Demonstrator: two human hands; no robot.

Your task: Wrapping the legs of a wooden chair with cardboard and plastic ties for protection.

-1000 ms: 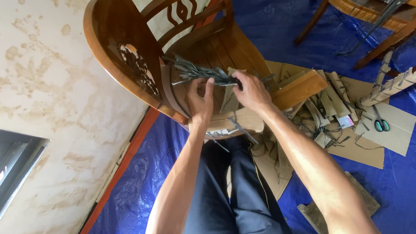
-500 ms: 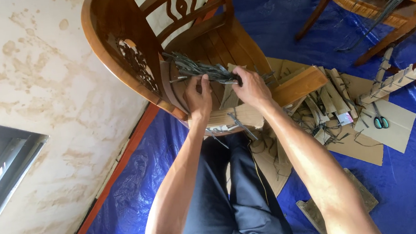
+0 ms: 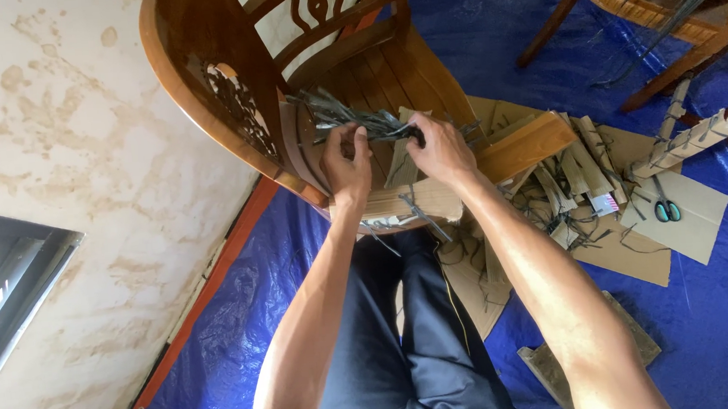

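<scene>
- Left hand (image 3: 345, 167) clenched the straps (image 3: 349, 121), which fanned out leftward past its fingers.
- Right hand (image 3: 441, 151) gripped the straps' other end, over the chair (image 3: 214, 60).

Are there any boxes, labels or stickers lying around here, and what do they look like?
Small label or card: lies among the cardboard strips right of the chair, rectangular, white with red and blue marks.
Flat cardboard sheet: on the blue tarp at the right, plain brown, with green-handled scissors on it.
Cardboard strips: piled beside the chair seat, long, brown, plain.
No screens or signs show.
</scene>
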